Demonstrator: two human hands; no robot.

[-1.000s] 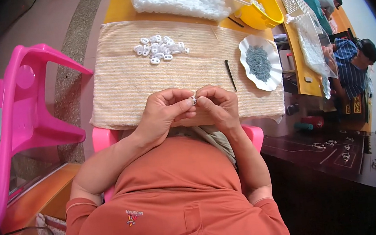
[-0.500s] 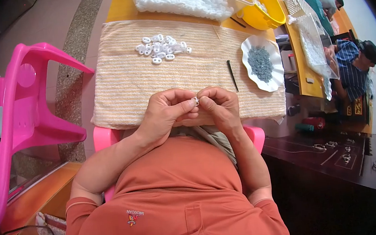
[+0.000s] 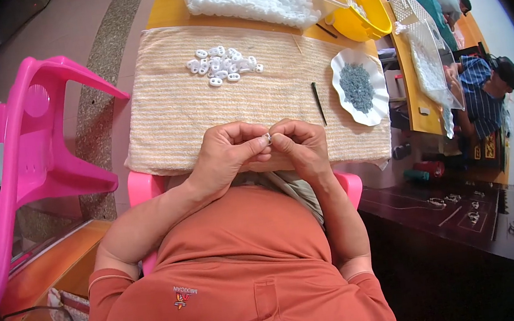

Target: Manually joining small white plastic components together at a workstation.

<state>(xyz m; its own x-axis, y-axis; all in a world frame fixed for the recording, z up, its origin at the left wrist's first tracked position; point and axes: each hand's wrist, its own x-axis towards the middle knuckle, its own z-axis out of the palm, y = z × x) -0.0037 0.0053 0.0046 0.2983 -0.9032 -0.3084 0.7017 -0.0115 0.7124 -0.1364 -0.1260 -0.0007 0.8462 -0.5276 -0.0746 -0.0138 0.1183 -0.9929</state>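
Note:
My left hand (image 3: pixel 231 150) pinches a small white plastic piece (image 3: pixel 268 138) between thumb and forefinger, just above the near edge of the towel. My right hand (image 3: pixel 303 146) is closed too, its thumb and forefinger tips meeting against the right side of that piece. Whatever lies between the right fingertips is too small and covered to make out. Farther off on the towel lies a loose pile of white oval pieces with two holes (image 3: pixel 222 66). To the right, a white wavy-rimmed dish (image 3: pixel 379 92) holds many tiny blue-grey parts (image 3: pixel 357 87).
A striped towel (image 3: pixel 171 119) covers the table. A thin black stick (image 3: pixel 318 104) lies left of the dish. At the back stand a clear bin of white pieces (image 3: pixel 246 2) and a yellow bucket (image 3: pixel 374 23). A pink chair (image 3: pixel 39 171) is left; another person (image 3: pixel 481 87) sits right.
Both hands stay in nearly the same place, fingertips together at the white piece. Only a slight shift of the view shows; the pile and dish are unchanged.

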